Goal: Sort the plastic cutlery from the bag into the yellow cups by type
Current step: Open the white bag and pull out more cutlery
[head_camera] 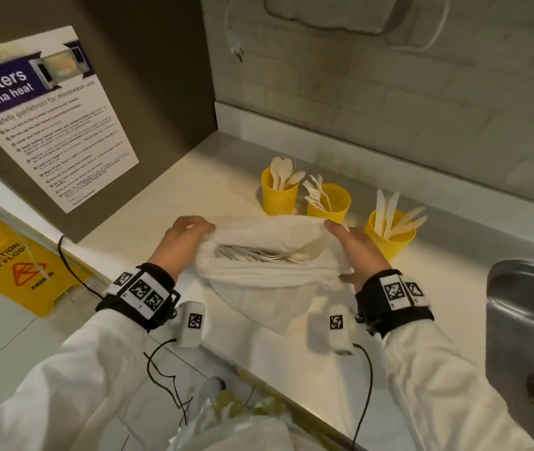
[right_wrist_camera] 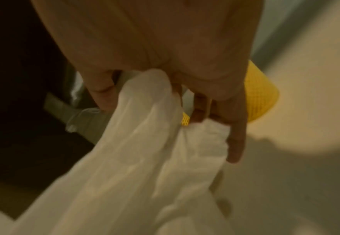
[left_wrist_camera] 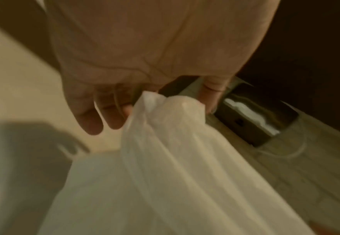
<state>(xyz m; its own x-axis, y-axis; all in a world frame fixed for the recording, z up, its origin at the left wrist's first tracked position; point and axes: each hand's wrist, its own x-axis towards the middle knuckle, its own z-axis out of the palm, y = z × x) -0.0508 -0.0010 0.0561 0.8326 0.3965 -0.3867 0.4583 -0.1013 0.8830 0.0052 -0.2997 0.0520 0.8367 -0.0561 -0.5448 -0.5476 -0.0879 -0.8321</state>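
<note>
I see both hands holding open the mouth of a thin, crinkled, translucent white plastic bag (head_camera: 269, 281) that rests on the smooth cream countertop (head_camera: 168, 190). My left hand (head_camera: 182, 237) pinches the bag's rim at about nine o'clock; the left wrist view shows the film bunched between thumb and curled fingers (left_wrist_camera: 112, 117). My right hand (head_camera: 358, 247) grips the rim at about three o'clock, and the right wrist view shows the film gathered under its fingers (right_wrist_camera: 235, 139), though that view is blurred. Inside the opening lies a loose pile of pale cream plastic cutlery (head_camera: 259, 253), slim handles lying roughly flat; I cannot tell the types apart.

From the bag, at twelve o'clock stands a round yellow perforated plastic cup holding spoons (head_camera: 279, 198), their oval bowls up. At about one o'clock, touching the bag's far edge, is a matching yellow cup with forks (head_camera: 328, 203), tines up and leaning left. At two o'clock, just beside my right hand, a third yellow cup holds knives (head_camera: 391, 236), blades fanned out.

At four o'clock sits the curved rim of a brushed stainless steel sink (head_camera: 526, 307).
</note>
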